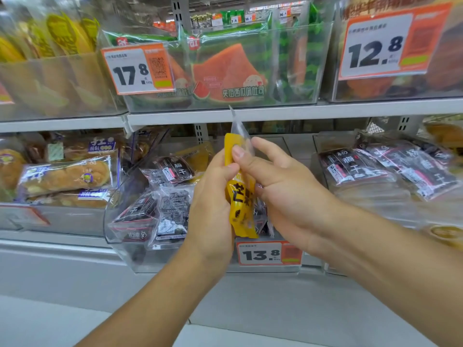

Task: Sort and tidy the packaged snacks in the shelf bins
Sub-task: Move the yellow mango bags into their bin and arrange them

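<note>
Your left hand (213,196) and right hand (283,189) clamp their fingers on a yellow snack pack (240,196), upright just above the 13.8 price tag (269,253), before the clear bin (125,244) of black-labelled packets (172,214).

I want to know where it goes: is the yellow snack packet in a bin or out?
Out. Both hands, left hand and right hand, hold the yellow packet upright in front of the clear bin.

Grey metal shelf rails (300,111), slotted uprights (178,11), pale, perhaps tiled floor (75,316), bright even light
</note>
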The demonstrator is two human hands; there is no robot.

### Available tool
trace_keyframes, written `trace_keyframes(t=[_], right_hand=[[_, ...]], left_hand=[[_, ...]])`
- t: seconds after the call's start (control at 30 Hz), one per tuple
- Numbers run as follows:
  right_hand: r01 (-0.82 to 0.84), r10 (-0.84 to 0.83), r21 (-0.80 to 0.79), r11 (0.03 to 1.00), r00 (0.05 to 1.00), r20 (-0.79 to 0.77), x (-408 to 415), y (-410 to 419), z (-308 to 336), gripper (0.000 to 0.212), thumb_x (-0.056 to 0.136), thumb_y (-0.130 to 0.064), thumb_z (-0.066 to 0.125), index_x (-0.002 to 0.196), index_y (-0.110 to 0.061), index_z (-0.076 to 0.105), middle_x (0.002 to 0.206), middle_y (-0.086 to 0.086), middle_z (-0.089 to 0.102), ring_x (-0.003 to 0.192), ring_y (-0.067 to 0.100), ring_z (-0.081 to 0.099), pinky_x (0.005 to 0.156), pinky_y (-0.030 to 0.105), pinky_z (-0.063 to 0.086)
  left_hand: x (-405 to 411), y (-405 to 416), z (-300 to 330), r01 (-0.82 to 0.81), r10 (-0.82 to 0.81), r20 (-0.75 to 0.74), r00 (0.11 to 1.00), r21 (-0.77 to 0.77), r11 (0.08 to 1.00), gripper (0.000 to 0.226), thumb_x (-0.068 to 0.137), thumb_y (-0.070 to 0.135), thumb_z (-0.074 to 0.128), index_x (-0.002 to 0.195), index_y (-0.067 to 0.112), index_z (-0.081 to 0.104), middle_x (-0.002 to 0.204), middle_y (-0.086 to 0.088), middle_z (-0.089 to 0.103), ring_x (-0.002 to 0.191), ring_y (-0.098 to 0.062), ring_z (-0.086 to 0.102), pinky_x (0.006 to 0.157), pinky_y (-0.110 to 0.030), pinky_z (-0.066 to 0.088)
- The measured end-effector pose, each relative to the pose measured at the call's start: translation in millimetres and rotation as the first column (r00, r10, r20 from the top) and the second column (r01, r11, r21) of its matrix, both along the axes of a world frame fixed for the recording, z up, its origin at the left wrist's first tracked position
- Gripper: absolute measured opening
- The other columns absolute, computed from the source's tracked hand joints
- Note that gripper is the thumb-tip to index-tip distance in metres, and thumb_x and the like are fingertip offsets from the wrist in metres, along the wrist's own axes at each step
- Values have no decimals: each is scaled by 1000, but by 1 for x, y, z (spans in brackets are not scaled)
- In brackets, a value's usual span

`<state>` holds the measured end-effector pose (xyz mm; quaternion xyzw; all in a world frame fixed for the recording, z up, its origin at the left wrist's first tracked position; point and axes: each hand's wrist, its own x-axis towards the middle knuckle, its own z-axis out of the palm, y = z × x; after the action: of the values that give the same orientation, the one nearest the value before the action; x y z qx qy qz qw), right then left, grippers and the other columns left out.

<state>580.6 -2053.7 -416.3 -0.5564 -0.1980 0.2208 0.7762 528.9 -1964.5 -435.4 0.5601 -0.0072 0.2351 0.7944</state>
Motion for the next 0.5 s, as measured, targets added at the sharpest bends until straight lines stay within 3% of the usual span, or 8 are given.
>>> trace_keyframes(t=[0.1,0.17,0.27,0.33,0.37,0.43,0.5], right_hand=[[34,-32,31,999,998,-55,-1,2,-2,83,81,-34,78,151,-39,34,122,-11,67,101,11,72,89,43,58],[59,-51,87,994,994,-93,-3,2,-2,83,82,-30,78,151,-44,32,113,-13,69,93,12,74,78,40,61],[147,-124,103,984,972,-200,-1,1,4,104,75,-29,83,155,-42,19,124,-3,66,92,19,75,71,47,62],[170,-113,153,973,938,-327,4,-1,8,113,71,-28,86,158,-30,13,125,10,67,89,25,75,64,50,61],[155,-77,186,970,925,-371,5,-1,10,112,71,-29,86,158,-21,16,121,15,68,84,27,75,59,48,60],[114,-20,214,970,917,-398,5,-3,15,102,70,-32,85,152,-5,31,109,18,69,68,26,72,50,40,57],[121,-45,188,975,929,-368,9,-6,16,91,68,-32,85,143,0,45,102,18,71,66,25,70,52,38,58]], left_hand=[[-6,-9,5,29,-38,-66,997,-131,991,38,94,32,49,124,18,66,114,-11,74,106,-25,71,89,-45,56],[-10,-8,7,37,-56,-89,994,-201,979,43,100,39,42,129,15,64,116,-11,73,108,-26,70,88,-45,59],[-14,-7,7,41,-53,-46,998,-231,972,54,95,46,42,136,15,57,123,-11,70,113,-26,68,91,-46,57],[-18,-10,5,42,-43,-2,999,-140,989,49,96,43,40,132,16,60,120,-8,72,109,-20,69,94,-44,57],[-19,-11,4,28,-28,8,1000,-75,997,43,97,40,39,123,17,64,112,-6,75,101,-16,71,88,-40,60],[-24,-12,1,-16,14,20,1000,67,998,35,97,39,39,104,24,70,97,-3,76,86,-12,72,70,-31,60],[-27,-4,3,-9,7,16,1000,179,984,35,100,47,42,96,29,71,98,-3,73,86,-13,69,68,-33,56]])
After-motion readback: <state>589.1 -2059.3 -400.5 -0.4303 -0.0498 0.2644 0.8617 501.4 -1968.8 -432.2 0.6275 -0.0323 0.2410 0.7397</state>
